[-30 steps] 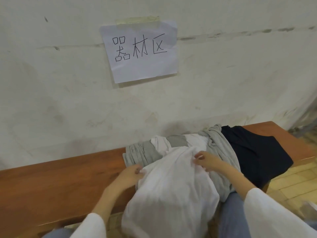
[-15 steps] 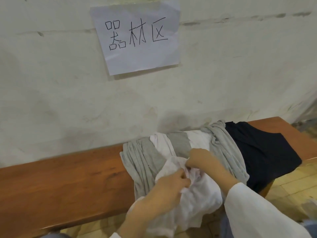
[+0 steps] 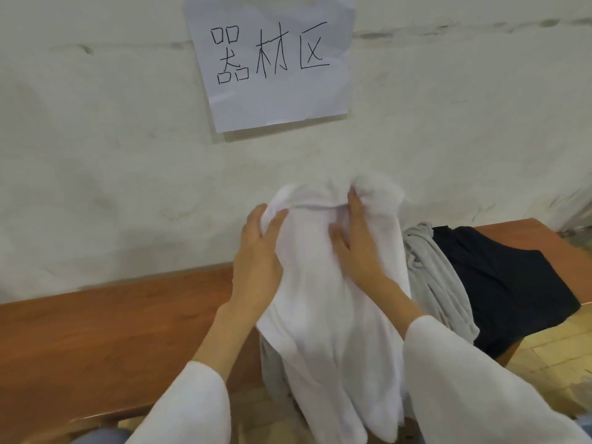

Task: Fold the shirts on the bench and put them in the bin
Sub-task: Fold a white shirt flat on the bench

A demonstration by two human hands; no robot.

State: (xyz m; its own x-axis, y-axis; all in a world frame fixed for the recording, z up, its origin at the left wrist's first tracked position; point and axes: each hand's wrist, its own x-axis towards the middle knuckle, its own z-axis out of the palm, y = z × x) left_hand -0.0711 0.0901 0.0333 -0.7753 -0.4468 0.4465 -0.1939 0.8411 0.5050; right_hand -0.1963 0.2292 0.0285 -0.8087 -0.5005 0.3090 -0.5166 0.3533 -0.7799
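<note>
Head view. A white shirt [image 3: 323,283] is held up in the centre of the frame, in front of the wall [image 3: 96,171]. Its lower part hangs down past the front edge of the wooden bench [image 3: 96,331] toward the bottom of the frame.

The left hand [image 3: 259,248] grips the shirt's upper left edge. Its thumb lies on the front of the cloth and its fingers pass behind, so the fabric is pinched between them. The right hand [image 3: 358,248] holds the upper right part. Its fingers are close together and point upward with their tips sunk into a bunched fold, and its thumb is spread out to the left across the front of the cloth. Both forearms wear white sleeves [image 3: 448,379].

Just right of the held shirt, a crumpled grey shirt [image 3: 429,277] lies on the bench. Touching its right side is a dark navy shirt [image 3: 499,283], which drapes over the bench's front edge.

At top centre, a paper sign [image 3: 272,59] with three handwritten characters is fixed to the wall. A tiled floor [image 3: 544,347] shows at lower right.
</note>
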